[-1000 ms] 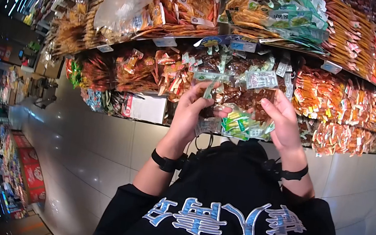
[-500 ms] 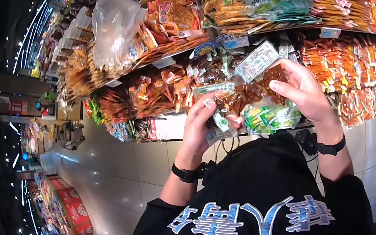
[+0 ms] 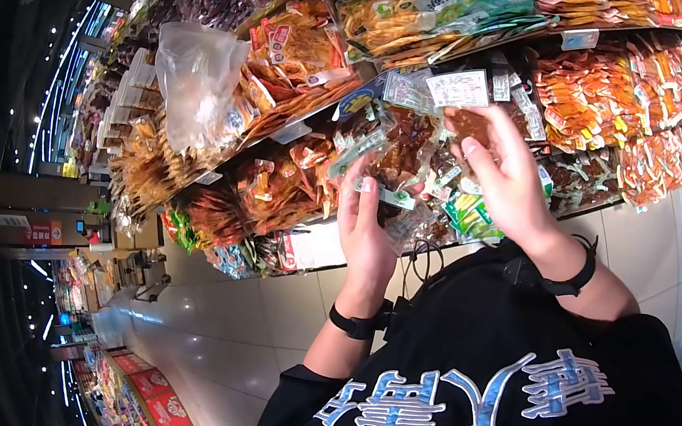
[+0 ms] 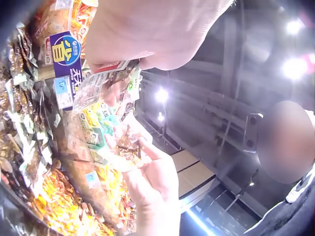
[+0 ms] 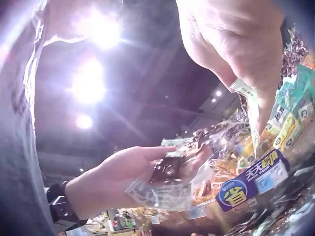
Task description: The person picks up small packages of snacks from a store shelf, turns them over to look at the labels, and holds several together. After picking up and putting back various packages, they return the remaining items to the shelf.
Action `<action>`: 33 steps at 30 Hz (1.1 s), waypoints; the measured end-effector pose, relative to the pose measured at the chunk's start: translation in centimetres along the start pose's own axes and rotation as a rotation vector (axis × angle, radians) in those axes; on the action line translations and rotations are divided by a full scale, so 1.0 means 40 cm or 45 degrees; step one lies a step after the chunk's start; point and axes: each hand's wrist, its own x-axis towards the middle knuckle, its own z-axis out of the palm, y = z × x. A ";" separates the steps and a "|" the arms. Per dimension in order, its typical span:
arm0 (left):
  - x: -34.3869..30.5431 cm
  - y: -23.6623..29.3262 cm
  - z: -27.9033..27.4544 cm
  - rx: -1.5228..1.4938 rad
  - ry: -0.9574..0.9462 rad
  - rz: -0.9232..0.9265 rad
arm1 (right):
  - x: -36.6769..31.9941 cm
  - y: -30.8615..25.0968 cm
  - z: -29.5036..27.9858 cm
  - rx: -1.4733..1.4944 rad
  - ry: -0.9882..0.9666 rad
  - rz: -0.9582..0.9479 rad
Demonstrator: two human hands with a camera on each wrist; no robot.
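Note:
In the head view, my left hand (image 3: 368, 227) holds a clear packet of dark brown food (image 3: 404, 153) between thumb and fingers, a pale green strip across it. My right hand (image 3: 510, 184) pinches a second brown packet (image 3: 468, 126), whose white label (image 3: 459, 88) stands up beyond the fingertips. The two packets are side by side; whether they touch is unclear. From the left wrist, my right hand (image 4: 152, 184) shows with brown food in its fingers. The right wrist view has my left hand (image 5: 118, 179) under a dark packet (image 5: 167, 168), a printed label (image 5: 160, 195) hanging below.
Shelves of packed snacks stretch across the front, with a blue price sign (image 5: 252, 181) on an edge. A clear plastic bag (image 3: 195, 82) hangs at the left. Green packets (image 3: 473, 216) lie below my hands. Tiled floor (image 3: 242, 310) and a red-sided display (image 3: 165, 406) are lower left.
The head view has turned, so the shelves slant upward to the right. My right hand has come left towards my left hand, and its packet's label is tilted less than half a second ago.

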 end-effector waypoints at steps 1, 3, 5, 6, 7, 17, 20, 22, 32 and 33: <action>-0.003 -0.001 -0.001 0.000 -0.027 0.001 | -0.002 -0.002 0.011 -0.023 -0.008 -0.042; -0.007 -0.001 -0.009 -0.048 -0.078 -0.019 | -0.006 -0.014 0.020 0.116 0.019 0.026; -0.008 -0.001 -0.025 -0.143 -0.127 -0.060 | -0.009 -0.025 0.027 0.229 0.027 0.068; -0.008 -0.003 -0.031 -0.160 -0.159 -0.050 | -0.012 -0.030 0.029 0.272 0.026 0.079; -0.009 -0.006 -0.038 -0.177 -0.191 -0.042 | -0.012 -0.035 0.031 0.287 0.026 0.060; -0.023 0.032 -0.047 -0.264 -0.320 -0.101 | -0.018 -0.063 0.034 0.276 -0.037 0.007; -0.021 0.026 -0.054 -0.265 -0.286 -0.142 | -0.021 -0.060 0.033 0.220 -0.056 -0.022; -0.019 0.018 -0.064 -0.263 -0.305 -0.168 | -0.018 -0.059 0.033 0.347 0.043 -0.003; -0.032 0.009 -0.059 -0.267 -0.375 -0.196 | 0.004 -0.009 0.044 0.774 -0.062 0.178; -0.034 0.008 -0.060 -0.252 -0.422 -0.207 | 0.001 -0.009 0.055 0.830 -0.125 0.210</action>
